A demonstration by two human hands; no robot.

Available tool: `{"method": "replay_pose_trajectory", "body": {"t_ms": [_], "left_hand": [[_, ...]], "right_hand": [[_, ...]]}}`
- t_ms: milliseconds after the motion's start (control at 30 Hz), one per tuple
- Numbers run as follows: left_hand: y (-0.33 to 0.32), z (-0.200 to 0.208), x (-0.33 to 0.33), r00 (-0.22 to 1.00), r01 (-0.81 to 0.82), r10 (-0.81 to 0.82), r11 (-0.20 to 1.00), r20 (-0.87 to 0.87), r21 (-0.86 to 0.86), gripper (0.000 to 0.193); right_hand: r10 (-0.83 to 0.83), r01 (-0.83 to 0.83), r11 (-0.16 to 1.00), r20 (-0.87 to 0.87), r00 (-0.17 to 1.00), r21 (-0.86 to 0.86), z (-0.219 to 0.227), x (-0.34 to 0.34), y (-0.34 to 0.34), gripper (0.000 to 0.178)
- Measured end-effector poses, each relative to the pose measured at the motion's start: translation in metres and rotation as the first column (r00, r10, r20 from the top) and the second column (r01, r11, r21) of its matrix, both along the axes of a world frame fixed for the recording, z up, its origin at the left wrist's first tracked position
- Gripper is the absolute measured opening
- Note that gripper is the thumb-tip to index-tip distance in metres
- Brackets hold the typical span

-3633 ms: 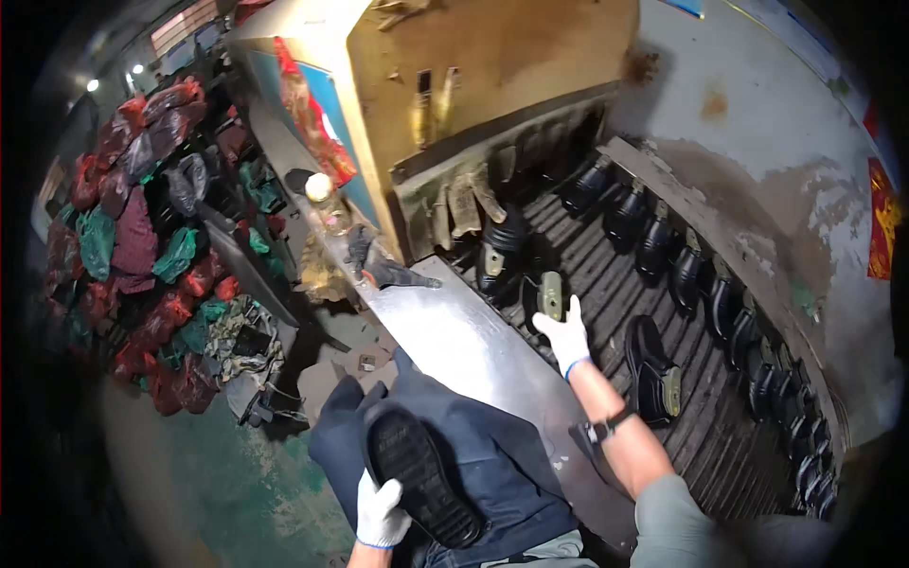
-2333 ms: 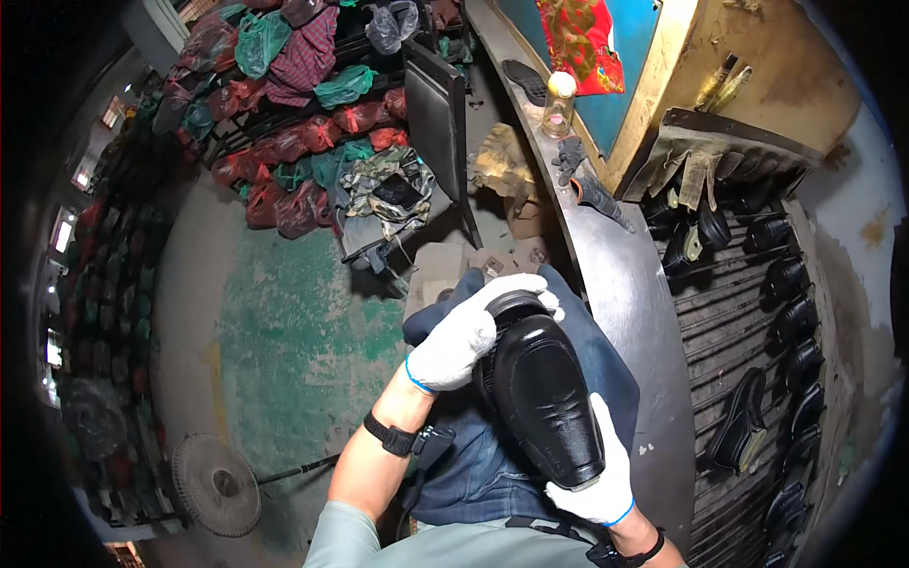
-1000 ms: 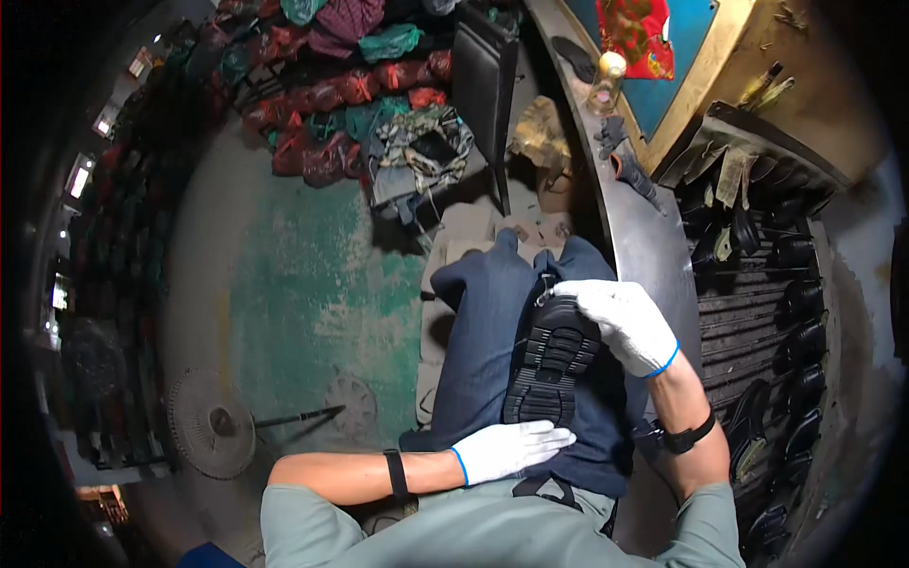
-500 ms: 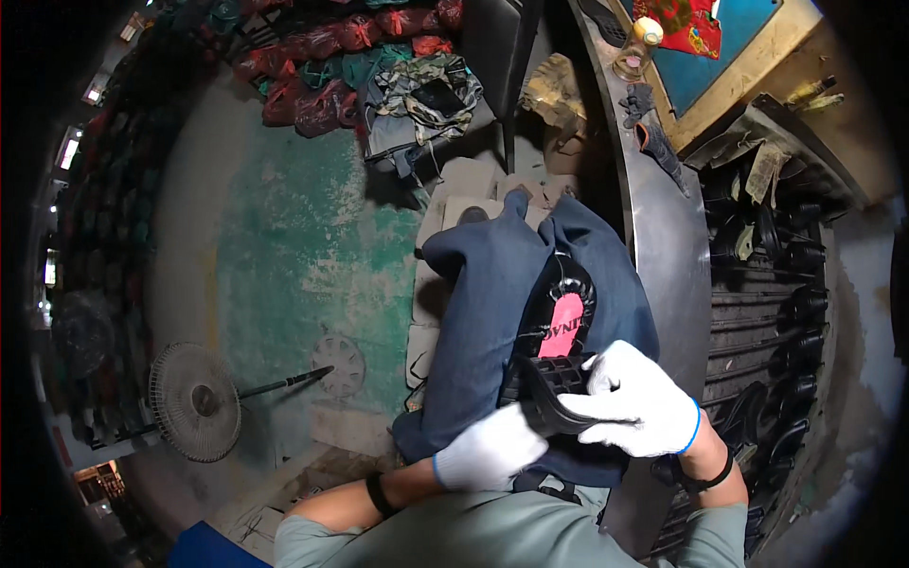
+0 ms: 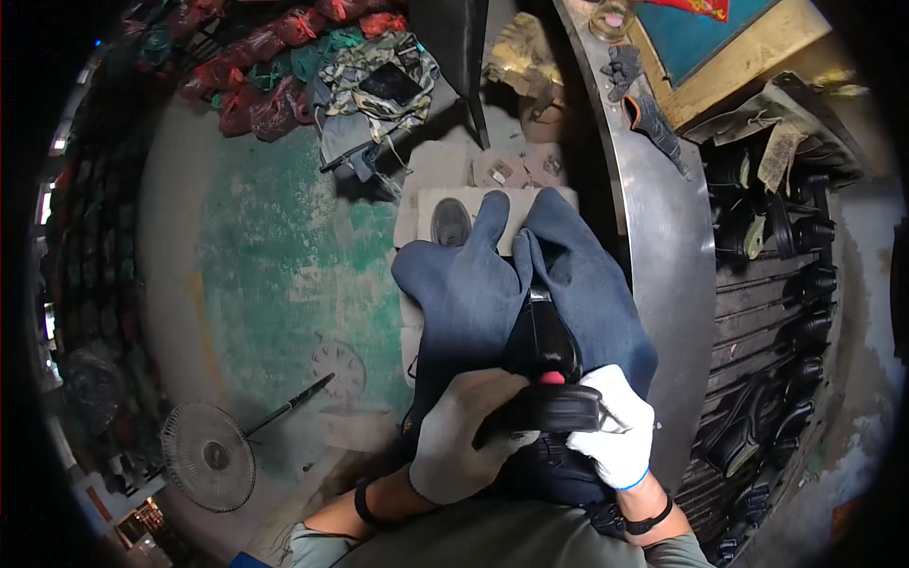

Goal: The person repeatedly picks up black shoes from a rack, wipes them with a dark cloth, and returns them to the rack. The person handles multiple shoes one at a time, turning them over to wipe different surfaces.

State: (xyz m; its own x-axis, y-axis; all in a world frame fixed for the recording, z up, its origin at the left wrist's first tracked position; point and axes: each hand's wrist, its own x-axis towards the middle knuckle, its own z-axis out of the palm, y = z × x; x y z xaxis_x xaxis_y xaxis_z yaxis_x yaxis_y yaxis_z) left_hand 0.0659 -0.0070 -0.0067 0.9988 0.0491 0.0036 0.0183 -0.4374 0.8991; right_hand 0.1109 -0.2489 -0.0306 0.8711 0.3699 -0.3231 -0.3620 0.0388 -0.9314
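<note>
A black rubber shoe sole (image 5: 559, 409) is held crosswise over my lap, its ribbed edge turned up. My left hand (image 5: 464, 440), in a white knit glove, grips the sole's left end. My right hand (image 5: 620, 426), gloved the same way, has its fingers closed on the right end. Between my thighs rests a glossy black shoe upper (image 5: 544, 343), just beyond the sole. A small bit of its pink bottom (image 5: 552, 378) shows above the sole's edge; the sole hides the rest.
A metal bench top (image 5: 670, 256) runs along my right, with dark gloves (image 5: 653, 128) on it. Racks of black shoes (image 5: 748, 431) stand further right. On the left are a standing fan (image 5: 210, 456) and, farther off, red bags (image 5: 284, 104) beside a chair piled with camouflage cloth (image 5: 383, 80).
My left hand has come up and taken the sole's left end. The sole has turned edge-up and level. The upper has tipped, so its pink bottom is mostly hidden. The view has shifted.
</note>
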Motion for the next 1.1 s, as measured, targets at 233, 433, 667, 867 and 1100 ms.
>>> {"method": "replay_pose_trajectory", "body": {"t_ms": [233,433,667,867,1100], "left_hand": [[0.019,0.008,0.053,0.894,-0.119,0.121,0.992,-0.432,0.032,0.064],[0.013,0.007,0.035,0.985,-0.019,0.054,0.978,-0.165,0.207,0.050],[-0.023,0.051,-0.014,0.989,-0.148,0.146,0.960,0.027,0.239,0.078],[-0.041,0.093,-0.078,0.933,-0.256,0.220,0.962,0.285,0.093,0.112],[-0.055,-0.010,-0.121,0.890,0.266,-0.441,0.711,0.118,0.651,0.090]], "right_hand": [[-0.007,0.004,0.919,-0.006,1.000,-0.395,0.010,0.041,0.016,0.059],[0.214,-0.040,0.848,0.272,0.938,-0.529,0.017,0.036,0.010,0.068],[0.226,0.264,0.844,0.756,0.614,-0.467,0.052,-0.019,0.025,0.060],[-0.046,0.077,0.997,0.579,0.814,-0.029,0.070,-0.080,-0.003,0.055],[0.008,0.441,0.757,-0.682,0.731,0.482,-0.067,-0.075,-0.029,0.073]]}}
